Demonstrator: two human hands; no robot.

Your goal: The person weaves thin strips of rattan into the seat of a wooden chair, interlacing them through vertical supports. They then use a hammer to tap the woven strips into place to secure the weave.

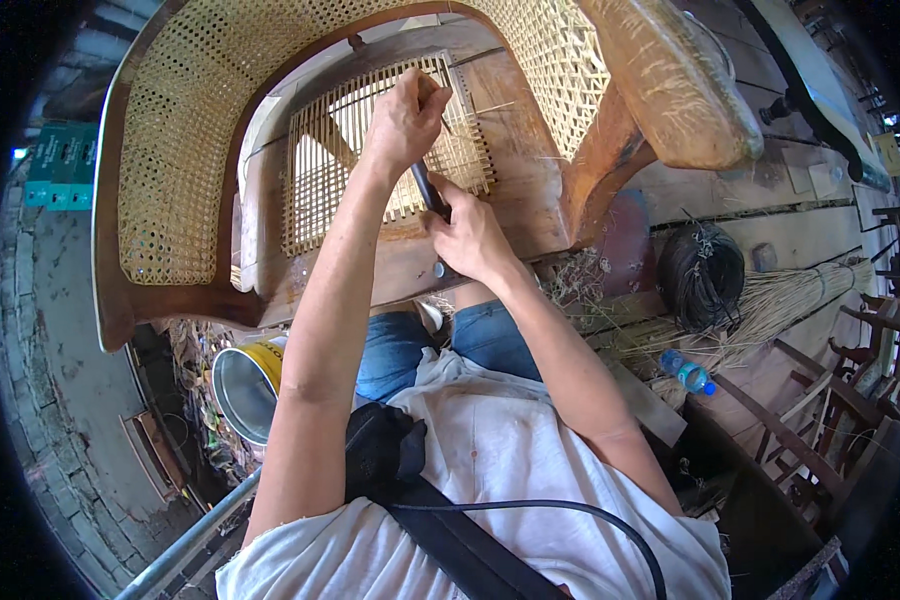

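Woven cane seat (320,160); both hands (405,115) grip a slim tool (428,190).

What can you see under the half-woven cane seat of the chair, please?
Through the open strands of the cane seat a wooden brace shows. The left hand and right hand, gripping a dark tool, cover the rest.

Chair (270,60): in front of the person, seat (350,160) facing up.
Can (245,385): below the chair, on the left.
Coil (702,275): right of the chair.
Bottle (686,372): near the coil, below it.
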